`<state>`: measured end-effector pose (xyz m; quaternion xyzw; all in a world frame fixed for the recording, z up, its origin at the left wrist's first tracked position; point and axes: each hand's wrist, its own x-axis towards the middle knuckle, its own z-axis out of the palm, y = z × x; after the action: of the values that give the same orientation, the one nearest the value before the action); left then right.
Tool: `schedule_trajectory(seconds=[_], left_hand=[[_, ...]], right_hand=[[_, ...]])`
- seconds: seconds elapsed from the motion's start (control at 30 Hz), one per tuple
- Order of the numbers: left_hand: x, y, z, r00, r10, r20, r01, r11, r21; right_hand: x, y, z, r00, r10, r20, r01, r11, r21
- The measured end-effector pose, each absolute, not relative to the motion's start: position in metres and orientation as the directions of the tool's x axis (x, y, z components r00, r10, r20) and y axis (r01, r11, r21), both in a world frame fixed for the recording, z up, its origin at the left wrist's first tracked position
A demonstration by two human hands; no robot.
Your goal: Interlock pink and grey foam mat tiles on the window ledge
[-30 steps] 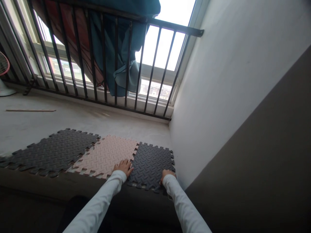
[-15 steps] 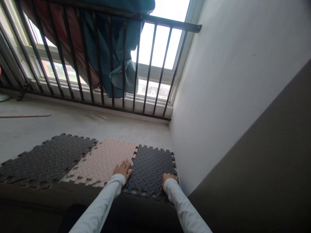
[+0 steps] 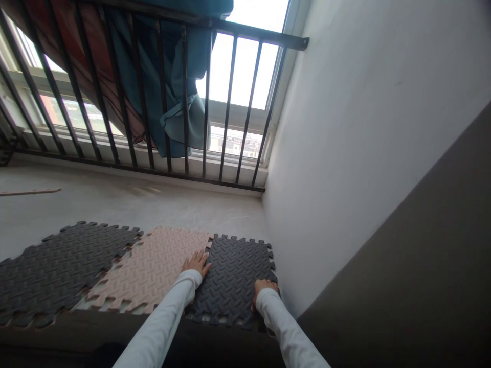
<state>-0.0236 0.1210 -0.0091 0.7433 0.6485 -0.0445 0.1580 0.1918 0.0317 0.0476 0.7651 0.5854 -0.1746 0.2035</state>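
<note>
Three interlocking foam mat tiles lie in a row on the concrete floor. A dark grey tile [image 3: 236, 271] sits at the right, next to the wall. A pink tile [image 3: 149, 266] joins it on the left, and another dark grey tile [image 3: 65, 263] follows further left. My left hand [image 3: 196, 262] lies flat with fingers stretched out over the seam between the pink and the right grey tile. My right hand [image 3: 264, 287] rests on the near right corner of the grey tile, its fingers curled down. Both arms wear white sleeves.
A white wall [image 3: 345, 153] rises close on the right, with a dark panel [image 3: 422, 286] nearer me. A black metal railing [image 3: 184, 102] stands before the window, with teal and red cloth [image 3: 169, 76] hanging over it. A thin wooden strip [image 3: 30, 192] lies at far left.
The view has shifted right and down, so the tiles sit lower and further left in the picture. My left hand slid slightly forward along the seam; my right hand stays on the corner.
</note>
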Motion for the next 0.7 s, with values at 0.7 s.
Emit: schedule_trajectory(seconds=[0.7], left_hand=[[-0.007,0.165,-0.01,0.146,0.963,-0.225,0.979,-0.107,0.175]], right_hand=[[0.189,0.037,0.047,0.268,0.778,-0.568,0.963,-0.216,0.159]])
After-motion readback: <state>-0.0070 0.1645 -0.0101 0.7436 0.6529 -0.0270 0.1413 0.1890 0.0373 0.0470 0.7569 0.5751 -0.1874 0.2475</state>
